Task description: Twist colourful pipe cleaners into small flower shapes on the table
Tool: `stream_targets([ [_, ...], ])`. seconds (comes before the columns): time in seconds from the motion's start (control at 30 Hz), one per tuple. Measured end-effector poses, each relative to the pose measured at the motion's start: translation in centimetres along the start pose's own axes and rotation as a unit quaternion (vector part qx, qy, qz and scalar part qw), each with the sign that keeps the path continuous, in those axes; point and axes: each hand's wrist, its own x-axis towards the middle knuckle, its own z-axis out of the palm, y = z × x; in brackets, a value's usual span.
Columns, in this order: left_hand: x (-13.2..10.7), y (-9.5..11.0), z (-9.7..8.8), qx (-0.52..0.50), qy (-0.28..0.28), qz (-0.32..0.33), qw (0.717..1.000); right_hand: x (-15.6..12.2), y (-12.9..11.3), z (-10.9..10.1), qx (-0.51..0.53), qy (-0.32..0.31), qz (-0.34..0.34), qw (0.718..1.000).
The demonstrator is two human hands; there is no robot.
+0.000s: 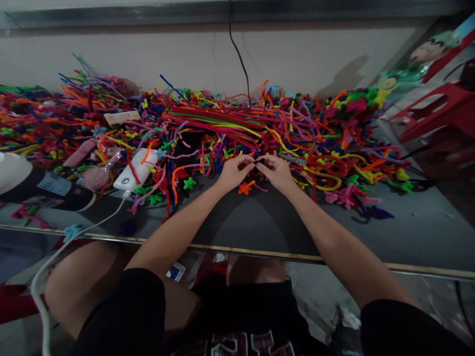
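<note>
My left hand (233, 171) and my right hand (277, 171) meet at the middle of the grey table (408, 232), fingers pinched together on a short dark pipe cleaner piece (258, 161) held between them. An orange pipe-cleaner flower (245, 188) lies on the table just below my hands. Right behind them spreads a big heap of coloured pipe cleaners (230, 123), with a bundle of straight ones on top.
A white power bank (135, 170) with a white cable lies at the left beside a pink hairbrush (97, 174). A black cable (237, 54) hangs down the wall. Red plastic chairs (441, 118) stand at the right. Small finished flowers, green (189, 183) and pink (343, 196), dot the table.
</note>
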Motion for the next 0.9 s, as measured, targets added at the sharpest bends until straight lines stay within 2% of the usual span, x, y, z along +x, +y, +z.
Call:
stream_targets([
  [0.23,0.3,-0.4,0.2,-0.046,0.011,-0.05,0.998,-0.1,0.4,0.1,-0.022,-0.006,-0.011,1.0],
  [0.4,0.2,0.4,0.0,-0.019,-0.002,-0.063,0.998,0.0,1.0,0.2,-0.038,-0.002,-0.008,0.999],
  [0.53,0.1,0.6,-0.3,0.027,-0.019,-0.04,0.999,0.0,1.2,0.2,-0.05,-0.001,-0.018,0.999],
  [0.73,-0.1,0.7,-0.2,0.101,0.02,0.005,0.995,-0.1,1.5,0.0,-0.107,0.014,-0.051,0.993],
  [0.9,-0.2,0.8,-0.2,0.109,0.012,0.017,0.994,-0.3,0.7,0.1,-0.131,0.001,-0.089,0.987],
])
